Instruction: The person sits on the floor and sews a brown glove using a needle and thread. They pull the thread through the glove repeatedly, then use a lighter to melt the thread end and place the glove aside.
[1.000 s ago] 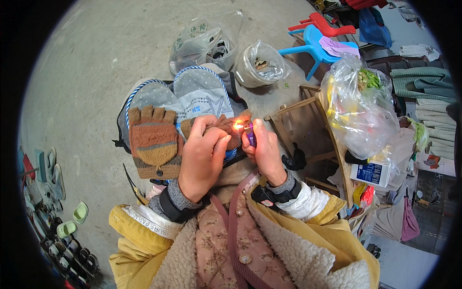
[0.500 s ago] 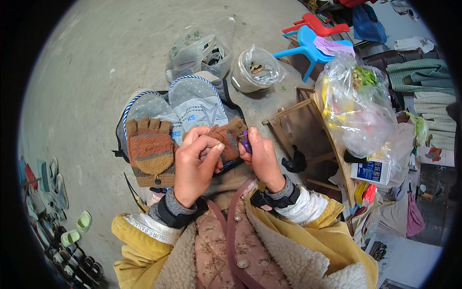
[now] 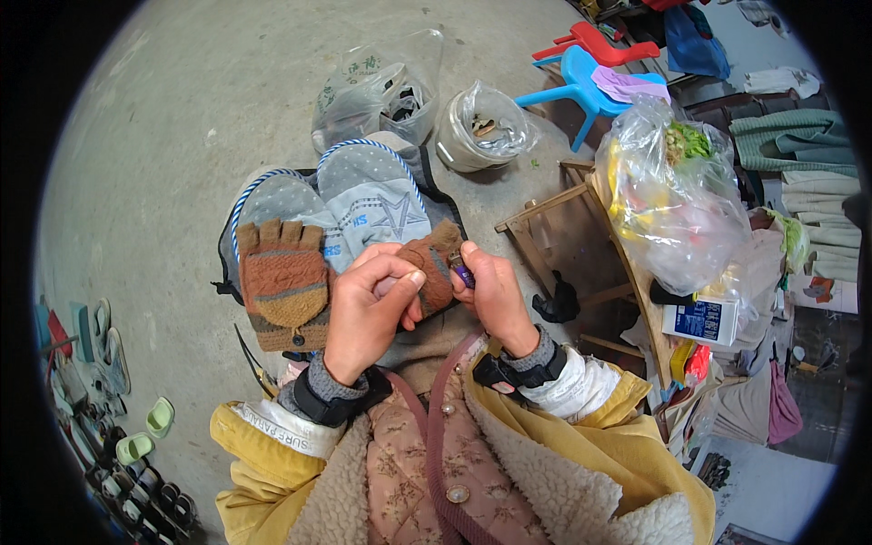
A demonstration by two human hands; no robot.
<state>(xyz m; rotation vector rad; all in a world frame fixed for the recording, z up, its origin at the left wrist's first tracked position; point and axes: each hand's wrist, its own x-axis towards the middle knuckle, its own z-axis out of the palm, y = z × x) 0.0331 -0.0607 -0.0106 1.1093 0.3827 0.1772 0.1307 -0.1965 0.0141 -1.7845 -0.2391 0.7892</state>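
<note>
The left hand (image 3: 365, 304) is closed, with its fingers curled and the tip of the thumb meeting the forefinger; anything pinched there is too small to make out. The right hand (image 3: 495, 291) is wrapped around a small purple lighter (image 3: 464, 272), whose metal top points up and to the left, toward the other hand. Between the two hands lies a knitted fingerless glove (image 3: 434, 265) in rust, brown and grey. Its left edge runs behind the left hand's fingers, so a grip on it cannot be told, while its right edge sits right beside the lighter.

A matching glove (image 3: 284, 271) lies flat, left of the left hand, its mustard flap buttoned down. Both gloves lie over grey padded pieces (image 3: 368, 186) edged in blue-and-white stripes, one bearing a star outline. Black bands circle both wrists, below which come white cuffs and yellow sleeves (image 3: 259, 472).

Farther out, beyond the padded pieces, a clear plastic bag (image 3: 368, 100) and a lined bucket (image 3: 468, 150) stand near each other on the concrete floor (image 3: 173, 218). To the right, a wooden stand (image 3: 627, 263) is beside a bulging clear bag (image 3: 668, 204), with a blue chair (image 3: 581, 91) farther back. Pale green slippers (image 3: 145, 431) lie at far left.
</note>
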